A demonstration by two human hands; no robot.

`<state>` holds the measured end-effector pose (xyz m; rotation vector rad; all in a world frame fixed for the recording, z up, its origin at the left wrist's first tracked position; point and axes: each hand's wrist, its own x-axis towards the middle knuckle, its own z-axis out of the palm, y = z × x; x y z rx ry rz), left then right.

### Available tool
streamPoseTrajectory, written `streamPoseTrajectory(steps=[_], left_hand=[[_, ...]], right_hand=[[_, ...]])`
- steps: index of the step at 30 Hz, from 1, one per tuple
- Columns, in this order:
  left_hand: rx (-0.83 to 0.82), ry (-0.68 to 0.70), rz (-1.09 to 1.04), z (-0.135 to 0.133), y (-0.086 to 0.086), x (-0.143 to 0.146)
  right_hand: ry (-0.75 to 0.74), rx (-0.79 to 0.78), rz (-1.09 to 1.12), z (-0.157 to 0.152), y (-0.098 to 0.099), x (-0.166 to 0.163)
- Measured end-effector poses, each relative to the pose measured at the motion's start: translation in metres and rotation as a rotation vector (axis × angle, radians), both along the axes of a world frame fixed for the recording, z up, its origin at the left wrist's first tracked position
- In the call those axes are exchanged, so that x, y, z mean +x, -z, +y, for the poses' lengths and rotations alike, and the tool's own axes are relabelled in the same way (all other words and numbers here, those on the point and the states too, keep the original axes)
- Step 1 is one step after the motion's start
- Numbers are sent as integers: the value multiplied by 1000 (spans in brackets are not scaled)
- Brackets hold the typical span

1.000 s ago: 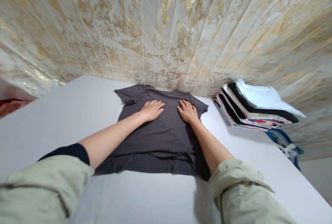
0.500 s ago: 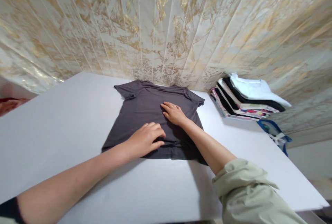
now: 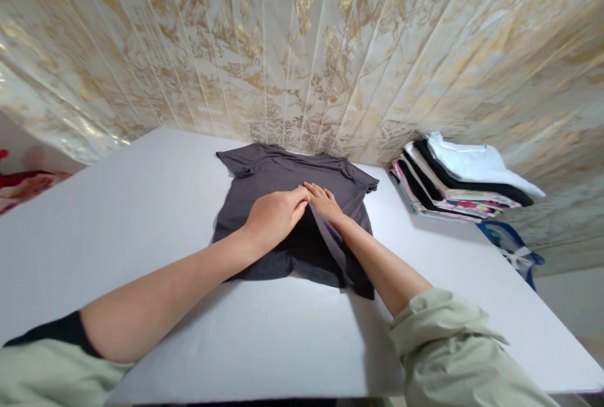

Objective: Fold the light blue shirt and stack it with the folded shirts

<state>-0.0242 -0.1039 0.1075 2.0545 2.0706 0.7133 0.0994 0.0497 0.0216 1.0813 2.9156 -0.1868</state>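
A dark grey T-shirt (image 3: 264,171) lies on the white table (image 3: 141,206), its collar toward the wall. My left hand (image 3: 274,215) is closed on the shirt's lower hem and has carried it up over the middle of the shirt. My right hand (image 3: 323,201) lies flat with fingers stretched out, pressing the shirt's middle right beside the left hand. The lifted cloth drapes over my right forearm.
A stack of folded shirts (image 3: 465,183), white on top, sits at the table's far right against the gold-veined wall (image 3: 302,48). A blue bag (image 3: 512,250) hangs past the table's right edge. Red cloth (image 3: 23,183) shows at the far left.
My left hand slid down to the hem, took hold of it and brought it up toward the shirt's middle. My right hand shifted slightly left and stayed flat on the shirt.
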Motion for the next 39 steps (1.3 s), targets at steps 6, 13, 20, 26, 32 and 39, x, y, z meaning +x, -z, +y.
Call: streamPoseTrajectory(steps=[6,13,20,26,32,39], left_hand=[[-182,250,-199,-23,28,18],[-258,159,145,-89,60,4],[-319,125,209,-109,55,4],[-268,-55,244,-113,58,1],[-285,-224,377,-135,57,-17],[-172,-363,450,-173,56,-50]], right_hand=[[-16,18,37,-1,3,1],[-4,53,96,-1,8,0],[-6,22,89,-1,6,1],[-15,75,95,-2,9,2],[-10,98,97,-3,11,2],[-16,84,93,-6,7,2]])
